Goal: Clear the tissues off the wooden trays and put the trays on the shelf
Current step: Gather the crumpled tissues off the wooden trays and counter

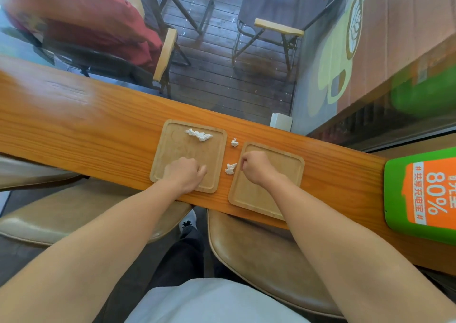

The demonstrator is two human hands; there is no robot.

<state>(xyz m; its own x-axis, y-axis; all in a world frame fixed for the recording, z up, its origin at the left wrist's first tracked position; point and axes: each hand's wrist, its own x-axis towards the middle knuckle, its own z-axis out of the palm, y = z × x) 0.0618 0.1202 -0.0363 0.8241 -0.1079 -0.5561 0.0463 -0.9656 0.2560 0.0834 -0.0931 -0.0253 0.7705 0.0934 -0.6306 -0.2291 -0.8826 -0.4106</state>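
Two tan stools (266, 256) stood nearest, under an orange wooden counter (74, 130). On it lay two trays, side by side, just apart. Left hand (186, 173) rested fisted on the left tray (172, 147); right hand (255, 166) curled on the right tray (283, 169) — whether either gripped anything, I couldn't tell. Two tissue wads (230, 168) lay on the counter between them; a twisted tissue (198, 134) sat on the left tray's far side.
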